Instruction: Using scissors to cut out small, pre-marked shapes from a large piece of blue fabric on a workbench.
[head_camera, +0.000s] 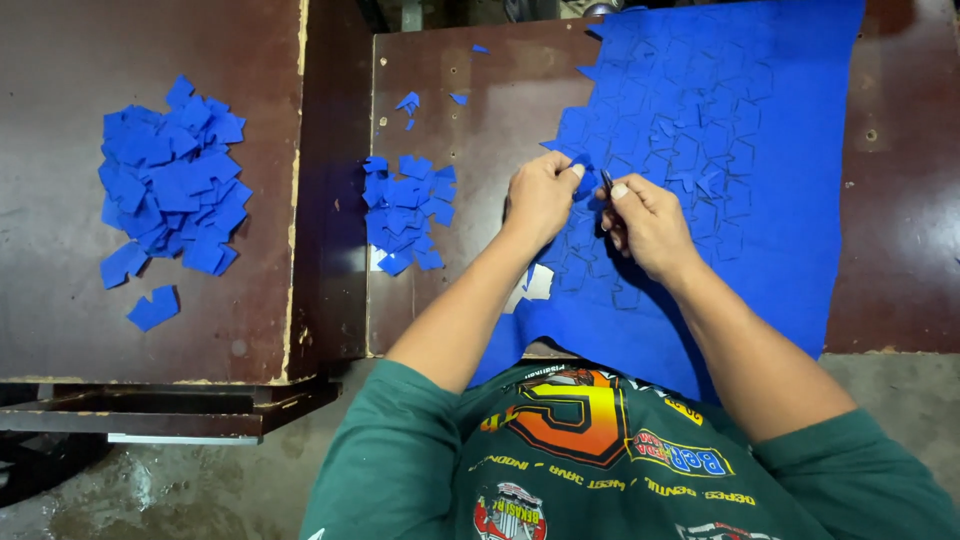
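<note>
Brown table (470, 100), hands (540, 195) pinching blue felt (790, 200)

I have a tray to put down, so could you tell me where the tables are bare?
Bare: dark brown left table around the large pile of blue cut pieces; right table edge beyond the blue fabric sheet. Crowded: both hands, smaller pile.

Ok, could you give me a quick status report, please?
Left hand pinching blue fabric sheet. Right hand shut on scissors at the cut edge. Nothing in the way.
</note>
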